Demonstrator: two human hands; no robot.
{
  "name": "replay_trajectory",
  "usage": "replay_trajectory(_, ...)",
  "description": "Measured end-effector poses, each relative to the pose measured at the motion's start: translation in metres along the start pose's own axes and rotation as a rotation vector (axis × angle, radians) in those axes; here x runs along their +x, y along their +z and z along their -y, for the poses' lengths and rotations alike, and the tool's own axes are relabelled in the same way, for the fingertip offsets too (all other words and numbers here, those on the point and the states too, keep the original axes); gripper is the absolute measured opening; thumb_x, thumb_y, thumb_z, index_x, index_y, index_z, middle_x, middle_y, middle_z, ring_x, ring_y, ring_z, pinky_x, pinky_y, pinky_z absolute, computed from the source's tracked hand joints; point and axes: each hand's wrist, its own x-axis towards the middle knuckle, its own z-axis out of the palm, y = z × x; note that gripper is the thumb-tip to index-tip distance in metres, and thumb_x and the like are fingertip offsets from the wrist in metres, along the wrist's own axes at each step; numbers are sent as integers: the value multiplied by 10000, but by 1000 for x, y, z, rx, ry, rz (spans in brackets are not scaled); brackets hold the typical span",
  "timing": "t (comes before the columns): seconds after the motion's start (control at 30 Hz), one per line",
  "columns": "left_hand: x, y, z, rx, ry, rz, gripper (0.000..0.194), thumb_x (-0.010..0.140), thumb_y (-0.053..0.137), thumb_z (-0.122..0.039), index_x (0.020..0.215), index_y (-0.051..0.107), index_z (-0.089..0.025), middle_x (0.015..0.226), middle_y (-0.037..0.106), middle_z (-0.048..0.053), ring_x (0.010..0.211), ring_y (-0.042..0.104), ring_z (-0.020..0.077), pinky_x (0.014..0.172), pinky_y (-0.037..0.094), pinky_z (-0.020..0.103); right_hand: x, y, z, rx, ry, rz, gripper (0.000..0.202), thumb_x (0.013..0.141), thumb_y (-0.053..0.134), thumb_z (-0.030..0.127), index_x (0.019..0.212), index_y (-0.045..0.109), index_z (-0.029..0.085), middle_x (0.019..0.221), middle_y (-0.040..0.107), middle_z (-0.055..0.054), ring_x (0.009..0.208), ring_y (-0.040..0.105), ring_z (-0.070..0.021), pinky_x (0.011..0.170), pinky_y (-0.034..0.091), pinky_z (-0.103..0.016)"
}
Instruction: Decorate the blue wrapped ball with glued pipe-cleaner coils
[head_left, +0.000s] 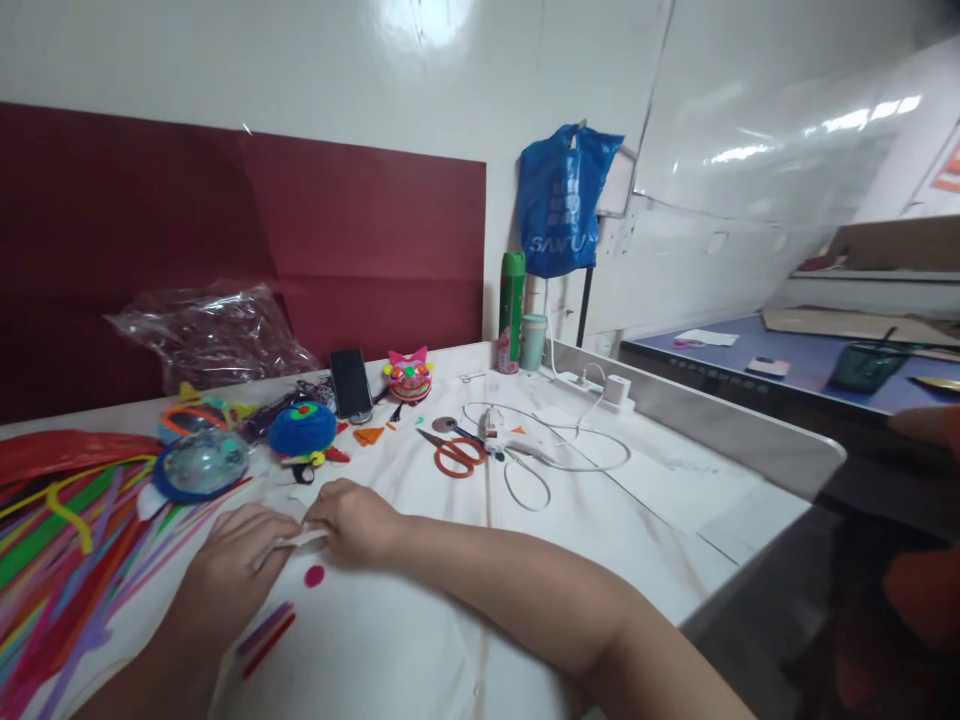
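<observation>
My left hand (236, 560) and my right hand (356, 518) are close together above the white table, both closed on a small white strip (306, 538) that looks like paper. Most of the strip is hidden by the fingers. Just below it lies a red felt-like disc (314, 576). Nearer to me rest a purple stick (264, 630) and a red stick (270, 645), side by side. Beyond my hands sits a blue fuzzy ornament (302, 432), and left of that a clear plastic dome with a blue rim (204, 462).
Many coloured pipe cleaners (82, 560) spread over the left side. Orange-handled scissors (456, 458), a glue gun (493, 430) and its looping cable lie right of centre. At the back stand a phone (350, 384), a pink ornament (409, 376), a green spray can (511, 315) and a cup (532, 343).
</observation>
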Motion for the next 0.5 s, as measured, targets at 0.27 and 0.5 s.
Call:
replay_trajectory(0.27, -15, -4, 0, -160, -415, -129, 78, 648, 565, -351, 647, 625, -301, 782, 668, -25, 804, 613, 209, 784, 485, 312, 9, -21, -14, 328, 333, -180, 174, 797, 527, 79, 687, 638, 154, 714, 624, 13, 680, 575, -104, 633, 436, -178)
replay_trajectory(0.5, -6, -11, -2, -174, -683, -38, 237, 588, 599, -444, 693, 646, -237, 761, 696, -17, 739, 625, 199, 628, 482, 257, 0, -106, -83, 210, 616, -525, 271, 907, 378, 236, 925, 630, 138, 870, 645, -39, 760, 590, -137, 643, 460, -237)
